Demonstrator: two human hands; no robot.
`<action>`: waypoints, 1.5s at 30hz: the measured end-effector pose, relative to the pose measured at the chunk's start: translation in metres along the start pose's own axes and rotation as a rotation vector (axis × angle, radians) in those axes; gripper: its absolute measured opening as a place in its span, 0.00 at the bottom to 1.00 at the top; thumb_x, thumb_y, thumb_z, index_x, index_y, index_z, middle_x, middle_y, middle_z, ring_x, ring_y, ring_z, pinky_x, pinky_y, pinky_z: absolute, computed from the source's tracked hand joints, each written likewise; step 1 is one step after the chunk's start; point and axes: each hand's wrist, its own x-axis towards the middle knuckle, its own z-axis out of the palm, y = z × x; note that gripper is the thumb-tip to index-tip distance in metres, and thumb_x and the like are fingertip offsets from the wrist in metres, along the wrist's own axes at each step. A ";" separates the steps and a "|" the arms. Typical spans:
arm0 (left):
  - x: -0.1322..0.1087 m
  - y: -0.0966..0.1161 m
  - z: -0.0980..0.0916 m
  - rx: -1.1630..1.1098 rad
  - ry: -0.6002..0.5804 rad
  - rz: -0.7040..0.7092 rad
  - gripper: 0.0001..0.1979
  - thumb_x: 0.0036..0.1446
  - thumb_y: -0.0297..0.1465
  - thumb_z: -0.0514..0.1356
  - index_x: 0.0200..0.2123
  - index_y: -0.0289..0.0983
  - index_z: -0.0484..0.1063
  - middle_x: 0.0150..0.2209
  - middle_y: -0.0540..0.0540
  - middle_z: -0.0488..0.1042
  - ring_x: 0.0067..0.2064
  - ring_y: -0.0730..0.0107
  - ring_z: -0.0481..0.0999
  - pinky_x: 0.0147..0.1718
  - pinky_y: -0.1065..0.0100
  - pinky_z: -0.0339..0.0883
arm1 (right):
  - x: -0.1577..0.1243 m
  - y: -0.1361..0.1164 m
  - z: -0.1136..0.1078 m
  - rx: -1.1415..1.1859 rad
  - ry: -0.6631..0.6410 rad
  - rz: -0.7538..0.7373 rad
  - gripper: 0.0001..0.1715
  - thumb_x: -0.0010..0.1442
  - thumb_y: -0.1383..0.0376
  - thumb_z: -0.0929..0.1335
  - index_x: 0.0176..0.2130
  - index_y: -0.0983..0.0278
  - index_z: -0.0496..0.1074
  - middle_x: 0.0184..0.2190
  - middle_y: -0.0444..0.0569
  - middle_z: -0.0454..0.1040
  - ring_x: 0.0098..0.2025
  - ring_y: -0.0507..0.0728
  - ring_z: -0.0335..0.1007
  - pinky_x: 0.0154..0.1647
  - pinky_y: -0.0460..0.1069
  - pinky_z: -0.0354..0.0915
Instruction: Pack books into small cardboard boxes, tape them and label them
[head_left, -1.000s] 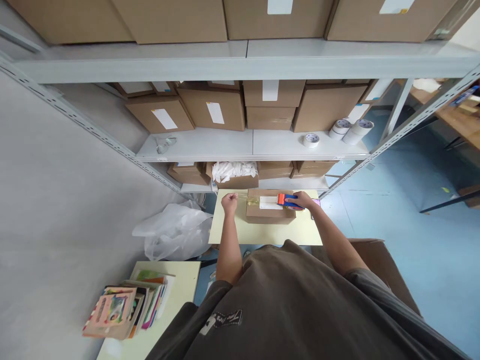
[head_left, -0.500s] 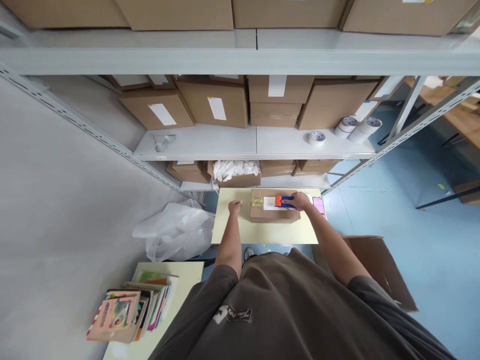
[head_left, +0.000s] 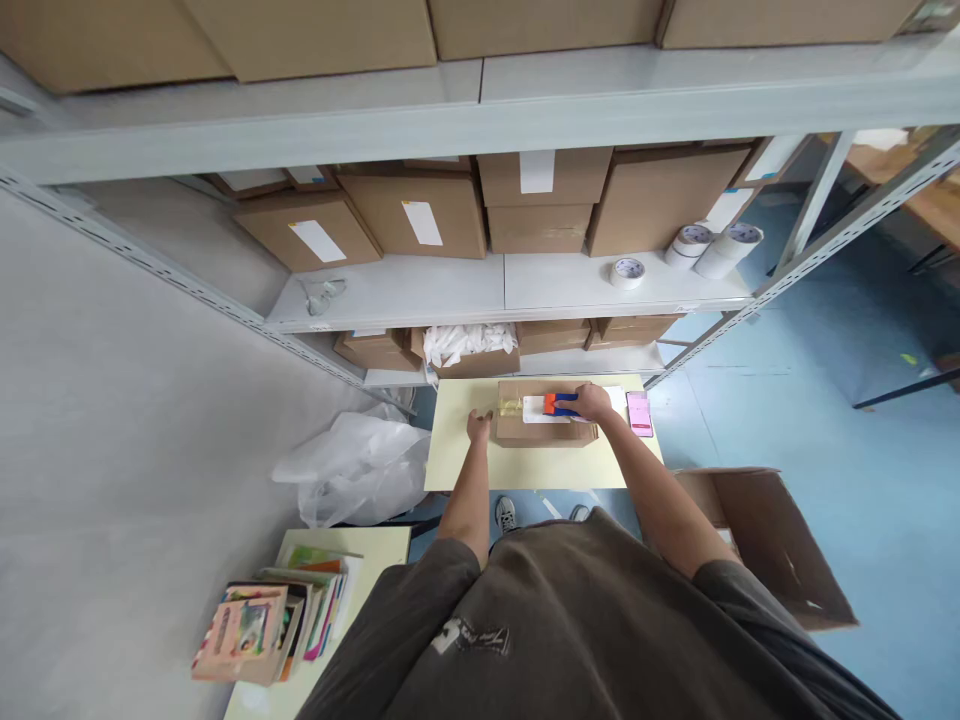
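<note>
A closed cardboard box (head_left: 517, 432) lies on the pale yellow table (head_left: 457, 455), with a strip of yellowish tape (head_left: 511, 408) over its left end and a white label (head_left: 533, 409) on top. My right hand (head_left: 594, 402) is wrapped round an orange-and-blue tape dispenser (head_left: 562, 403), which rests over the label. Just left of the box is my left hand (head_left: 480, 425), its fingers a little apart and nothing seen in it. Whether its fingertips touch the box I cannot tell. At the table's right edge lies a pink-screened phone (head_left: 640, 413).
Ahead, a grey shelf (head_left: 420, 295) carries cardboard boxes and rolls of white tape (head_left: 627, 273). An open carton (head_left: 780, 545) stands on the floor at the right. To the left are a plastic bag (head_left: 360, 465) and a side table with stacked books (head_left: 247, 630).
My left hand has come closer to the box's left end, and its closed fingers have loosened. My right hand keeps the dispenser on the box. The view has tilted slightly.
</note>
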 end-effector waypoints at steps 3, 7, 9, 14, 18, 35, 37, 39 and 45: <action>-0.005 0.015 0.005 0.105 -0.061 0.080 0.21 0.73 0.46 0.54 0.49 0.39 0.81 0.53 0.36 0.84 0.59 0.52 0.81 0.55 0.61 0.72 | -0.003 -0.008 -0.006 -0.042 -0.023 0.004 0.43 0.58 0.30 0.71 0.44 0.65 0.84 0.47 0.62 0.83 0.48 0.67 0.81 0.40 0.50 0.67; -0.015 0.032 0.025 0.297 -0.085 0.105 0.27 0.75 0.50 0.50 0.55 0.37 0.78 0.55 0.33 0.83 0.58 0.49 0.82 0.53 0.60 0.72 | -0.004 -0.017 -0.013 -0.069 -0.048 0.000 0.46 0.59 0.31 0.72 0.50 0.68 0.83 0.49 0.65 0.83 0.54 0.68 0.79 0.46 0.50 0.69; -0.019 0.034 0.029 0.337 -0.051 0.090 0.26 0.76 0.49 0.50 0.58 0.37 0.76 0.56 0.33 0.82 0.59 0.49 0.81 0.54 0.60 0.71 | -0.003 -0.019 -0.017 -0.065 -0.067 -0.001 0.47 0.59 0.31 0.73 0.52 0.68 0.83 0.50 0.65 0.84 0.54 0.69 0.80 0.48 0.51 0.70; -0.022 0.034 0.025 0.421 -0.041 0.083 0.26 0.77 0.48 0.48 0.61 0.38 0.73 0.56 0.33 0.82 0.58 0.49 0.82 0.53 0.60 0.70 | 0.000 -0.014 -0.026 -0.070 -0.124 -0.029 0.49 0.56 0.31 0.75 0.54 0.69 0.82 0.50 0.65 0.84 0.52 0.68 0.82 0.48 0.51 0.71; -0.023 0.036 0.024 0.477 -0.041 0.085 0.26 0.78 0.49 0.47 0.61 0.38 0.73 0.56 0.33 0.82 0.57 0.49 0.82 0.52 0.61 0.70 | 0.000 0.004 -0.032 -0.078 -0.141 -0.066 0.49 0.54 0.30 0.75 0.53 0.67 0.83 0.49 0.64 0.85 0.50 0.68 0.83 0.47 0.51 0.72; -0.009 0.028 0.016 0.444 -0.042 0.134 0.25 0.77 0.48 0.47 0.55 0.38 0.75 0.52 0.32 0.83 0.56 0.45 0.82 0.49 0.57 0.72 | -0.016 0.172 -0.041 -0.155 -0.096 0.211 0.39 0.59 0.31 0.72 0.40 0.63 0.83 0.41 0.61 0.83 0.43 0.65 0.80 0.35 0.50 0.62; 0.000 0.022 0.006 0.420 -0.058 0.146 0.25 0.77 0.48 0.48 0.52 0.38 0.77 0.52 0.32 0.83 0.57 0.45 0.82 0.51 0.57 0.73 | -0.018 0.157 -0.041 -0.123 -0.084 0.218 0.39 0.58 0.31 0.71 0.40 0.63 0.82 0.40 0.60 0.83 0.41 0.65 0.80 0.34 0.50 0.61; 0.010 0.015 -0.008 0.384 -0.080 0.141 0.25 0.76 0.48 0.48 0.51 0.38 0.78 0.53 0.33 0.83 0.59 0.45 0.81 0.53 0.57 0.73 | -0.021 0.136 -0.045 -0.101 -0.061 0.201 0.39 0.58 0.30 0.71 0.38 0.62 0.82 0.37 0.59 0.83 0.40 0.64 0.80 0.32 0.50 0.59; 0.041 -0.005 -0.070 0.255 -0.178 0.079 0.27 0.76 0.46 0.48 0.53 0.34 0.80 0.56 0.31 0.83 0.63 0.48 0.79 0.57 0.58 0.74 | -0.025 0.023 -0.052 0.015 -0.018 0.066 0.40 0.57 0.27 0.69 0.32 0.60 0.80 0.33 0.54 0.83 0.37 0.62 0.79 0.30 0.49 0.58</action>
